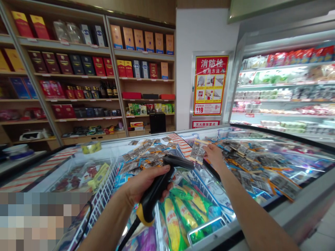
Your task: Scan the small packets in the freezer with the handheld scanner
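Note:
My left hand (142, 183) is wrapped round the grip of a black and yellow barcode scanner (159, 186), whose head points away over an open chest freezer (293, 204). My right hand (213, 155) reaches forward into the freezer and pinches a clear packet with an orange edge (198, 150), lifted a little above a heap of similar packets (149, 151). Green and yellow bags (183, 212) lie in the compartment just under the scanner.
White wire dividers (104, 188) split the freezer into compartments. Wooden shelves of boxed goods (86, 66) line the back wall. An open chilled display (285, 90) stands at the right. A red and yellow notice (210, 85) hangs on the white pillar. A till counter (18, 162) sits at far left.

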A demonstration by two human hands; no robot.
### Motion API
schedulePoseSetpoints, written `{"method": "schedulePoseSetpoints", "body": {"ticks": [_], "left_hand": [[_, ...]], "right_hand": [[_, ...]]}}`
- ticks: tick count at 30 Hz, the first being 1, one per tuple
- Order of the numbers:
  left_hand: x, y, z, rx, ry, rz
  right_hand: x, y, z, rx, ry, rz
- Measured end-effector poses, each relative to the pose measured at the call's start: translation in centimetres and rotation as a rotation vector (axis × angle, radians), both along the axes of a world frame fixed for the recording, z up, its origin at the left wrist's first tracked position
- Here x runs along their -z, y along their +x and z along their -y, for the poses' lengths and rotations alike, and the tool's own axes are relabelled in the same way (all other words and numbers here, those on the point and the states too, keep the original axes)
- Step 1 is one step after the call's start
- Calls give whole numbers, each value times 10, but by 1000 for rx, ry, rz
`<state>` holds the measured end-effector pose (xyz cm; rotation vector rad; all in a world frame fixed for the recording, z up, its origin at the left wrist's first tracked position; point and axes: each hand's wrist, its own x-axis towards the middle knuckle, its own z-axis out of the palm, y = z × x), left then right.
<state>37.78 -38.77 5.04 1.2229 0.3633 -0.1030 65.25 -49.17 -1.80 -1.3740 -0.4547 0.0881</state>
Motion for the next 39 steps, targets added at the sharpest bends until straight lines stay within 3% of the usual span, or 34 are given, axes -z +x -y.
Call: {"method": "schedulePoseSetpoints", "body": {"ticks": [5, 19, 27, 30, 35, 39], "left_hand": [[0, 3, 2, 51, -33, 11], [-7, 2, 14, -75, -41, 70], [-4, 5, 21, -51, -36, 46], [0, 7, 23, -45, 44, 22], [3, 5, 27, 22, 365, 33], [0, 0, 27, 12, 505, 64]], "right_hand": [[3, 6, 1, -12, -43, 11], [-12, -12, 4, 14, -23, -31], [-4, -2, 3, 51, -34, -10], [-6, -3, 5, 32, -18, -14], [-11, -9, 6, 7, -62, -36], [-7, -9, 5, -37, -66, -78]]}}
